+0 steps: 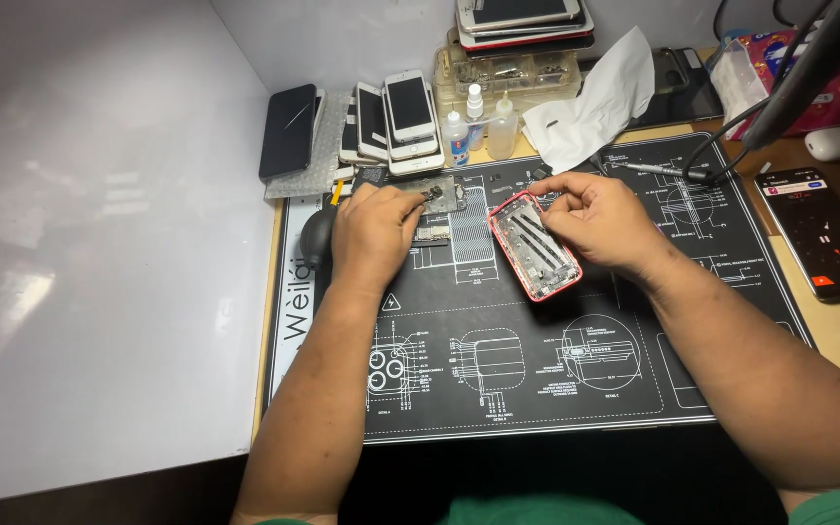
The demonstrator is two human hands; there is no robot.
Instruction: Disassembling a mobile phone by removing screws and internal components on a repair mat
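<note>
Black repair mat covered the table; the right hand gripped the red phone frame, long axis running far-left to near-right, while the left hand pinched a small part just left.

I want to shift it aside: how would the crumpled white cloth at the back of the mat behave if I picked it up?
The white cloth would probably go floppy and sag, since it lies in loose folds. It looks thin, so likely light. It rests against the clear parts box, so it may drag.
</note>
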